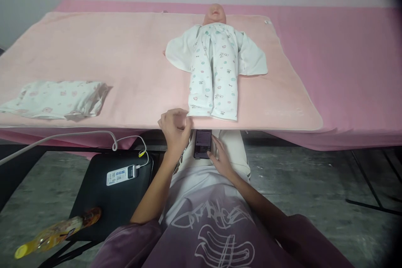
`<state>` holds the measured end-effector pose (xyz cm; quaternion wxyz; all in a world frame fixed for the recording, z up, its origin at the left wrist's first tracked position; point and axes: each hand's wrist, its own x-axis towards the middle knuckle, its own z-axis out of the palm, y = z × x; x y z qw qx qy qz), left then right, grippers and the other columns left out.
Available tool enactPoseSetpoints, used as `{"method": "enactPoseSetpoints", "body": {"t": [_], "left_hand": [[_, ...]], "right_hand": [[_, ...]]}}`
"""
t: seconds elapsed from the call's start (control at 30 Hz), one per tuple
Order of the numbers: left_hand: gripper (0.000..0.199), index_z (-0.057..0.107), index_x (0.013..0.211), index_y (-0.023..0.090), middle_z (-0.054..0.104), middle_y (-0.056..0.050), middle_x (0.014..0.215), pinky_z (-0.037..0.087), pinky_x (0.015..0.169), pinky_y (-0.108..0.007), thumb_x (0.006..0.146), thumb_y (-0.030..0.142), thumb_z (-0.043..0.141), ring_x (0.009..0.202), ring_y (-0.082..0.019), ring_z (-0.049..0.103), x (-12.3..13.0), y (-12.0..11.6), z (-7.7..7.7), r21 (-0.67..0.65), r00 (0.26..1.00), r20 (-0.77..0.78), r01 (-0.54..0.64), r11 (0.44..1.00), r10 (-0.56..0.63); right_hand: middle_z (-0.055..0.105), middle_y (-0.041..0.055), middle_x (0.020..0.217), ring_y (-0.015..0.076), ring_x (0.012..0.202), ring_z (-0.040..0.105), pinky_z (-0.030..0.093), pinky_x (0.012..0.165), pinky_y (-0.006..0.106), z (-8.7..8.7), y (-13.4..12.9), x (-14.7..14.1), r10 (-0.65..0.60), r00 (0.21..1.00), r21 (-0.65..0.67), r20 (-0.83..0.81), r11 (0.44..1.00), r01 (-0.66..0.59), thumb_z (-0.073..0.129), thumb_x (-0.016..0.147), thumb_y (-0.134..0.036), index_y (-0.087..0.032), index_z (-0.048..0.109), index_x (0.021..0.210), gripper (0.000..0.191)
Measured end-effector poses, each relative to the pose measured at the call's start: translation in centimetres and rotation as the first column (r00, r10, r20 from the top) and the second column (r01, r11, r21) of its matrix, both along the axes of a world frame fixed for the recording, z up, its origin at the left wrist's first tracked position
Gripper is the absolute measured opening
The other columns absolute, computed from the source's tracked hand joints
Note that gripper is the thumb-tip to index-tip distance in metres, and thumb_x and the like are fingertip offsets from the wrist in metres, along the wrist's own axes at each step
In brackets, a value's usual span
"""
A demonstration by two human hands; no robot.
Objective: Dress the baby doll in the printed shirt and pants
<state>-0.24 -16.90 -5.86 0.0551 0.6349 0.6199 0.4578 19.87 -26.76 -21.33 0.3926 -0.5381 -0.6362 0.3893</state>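
A baby doll lies on its back on a peach pad, dressed in a white top with wide sleeves. White baby pants with a small coloured print are spread over its front, legs towards me. At the near left cuff, my left hand has thumb and forefinger closed on the hem corner. On my lap lies a smartphone with a dark screen lit. My right hand holds it at its right edge, thumb on the lower corner and fingers along the side.
The peach pad covers part of a pink-sheeted table. Folded printed baby clothing lies at the left. On a black stool sit a power bank with a white cable and a yellow-capped drink bottle.
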Motion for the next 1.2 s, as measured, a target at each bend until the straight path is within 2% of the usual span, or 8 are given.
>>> {"method": "enactPoseSetpoints", "body": {"t": [0.47,0.6,0.73,0.87,0.97,1.03,1.13,1.2], "left_hand": [[0.024,0.063,0.115,0.027,0.079,-0.007,0.118,0.046,0.111,-0.054,0.093,0.021,0.072,0.115,-0.031,0.068,1.1,0.3,0.4,0.003,0.997,0.025,-0.069,0.998,0.068],[0.026,0.062,0.114,0.027,0.078,-0.006,0.116,0.047,0.110,-0.055,0.091,0.019,0.070,0.113,-0.032,0.068,1.0,0.3,0.4,0.005,0.998,0.015,-0.059,0.998,0.059],[0.029,0.062,0.120,0.027,0.074,-0.009,0.122,0.051,0.107,-0.056,0.093,0.019,0.067,0.115,-0.032,0.065,-0.1,-0.2,1.2,0.004,0.999,-0.001,0.041,0.999,-0.041],[0.029,0.060,0.132,0.028,0.070,-0.012,0.134,0.057,0.105,-0.053,0.103,0.023,0.061,0.124,-0.032,0.063,-2.3,0.4,4.1,0.033,0.986,0.019,0.167,0.985,-0.168],[0.025,0.061,0.134,0.029,0.068,-0.013,0.140,0.057,0.110,-0.052,0.110,0.031,0.058,0.131,-0.032,0.062,-3.3,4.5,7.5,0.084,0.970,0.008,0.243,0.966,-0.245],[0.025,0.063,0.133,0.028,0.067,-0.013,0.142,0.056,0.113,-0.052,0.110,0.038,0.063,0.133,-0.032,0.060,-3.2,9.5,9.7,0.077,0.950,0.006,0.310,0.947,-0.312],[0.031,0.065,0.129,0.026,0.068,-0.014,0.139,0.052,0.117,-0.053,0.105,0.043,0.075,0.136,-0.034,0.056,-1.8,19.3,11.9,0.048,0.900,0.082,0.426,0.904,-0.428],[0.030,0.066,0.122,0.023,0.068,-0.016,0.132,0.048,0.120,-0.055,0.101,0.039,0.079,0.136,-0.035,0.055,-0.5,25.6,12.6,0.030,0.863,0.155,0.482,0.875,-0.481]], "right_hand": [[0.041,0.0193,0.183,0.0398,0.171,0.039,0.034,0.143,0.064,0.2,0.2,-1.8,-0.053,0.993,0.083,0.103,0.996,0.044,0.077,0.101,-0.046,-0.024,0.027,0.185,0.100],[0.045,0.0185,0.181,0.0384,0.170,0.042,0.037,0.141,0.063,0.7,0.2,-1.6,-0.071,0.994,0.049,0.079,0.997,0.067,0.066,0.109,-0.050,-0.026,0.031,0.184,0.086],[0.061,0.0177,0.166,0.0363,0.153,0.061,0.055,0.126,0.059,3.6,-0.9,-0.1,-0.141,0.989,0.067,-0.050,0.987,0.144,0.052,0.117,-0.049,-0.027,0.052,0.170,0.058],[0.078,0.0134,0.117,0.0335,0.103,0.078,0.067,0.091,0.056,9.6,-0.7,3.8,-0.125,0.986,0.366,-0.110,0.917,0.157,0.056,0.114,-0.040,-0.030,0.071,0.133,0.027],[0.076,0.0084,0.093,0.0304,0.082,0.075,0.064,0.072,0.052,15.4,3.4,7.3,-0.104,0.985,0.679,-0.138,0.714,0.170,0.065,0.110,-0.034,-0.031,0.073,0.118,0.012],[0.074,0.0057,0.091,0.0267,0.080,0.074,0.064,0.073,0.048,19.6,8.7,9.1,-0.087,0.988,0.726,-0.124,0.671,0.150,0.068,0.110,-0.036,-0.031,0.072,0.117,0.009],[0.075,0.0070,0.107,0.0247,0.097,0.077,0.067,0.088,0.047,25.0,19.4,10.4,-0.115,0.991,0.647,-0.067,0.751,0.131,0.060,0.117,-0.049,-0.028,0.071,0.123,0.025],[0.074,0.0083,0.121,0.0256,0.115,0.075,0.066,0.098,0.047,26.9,27.1,10.4,-0.077,0.996,0.570,0.042,0.820,0.040,0.059,0.118,-0.052,-0.025,0.070,0.132,0.032]]}}
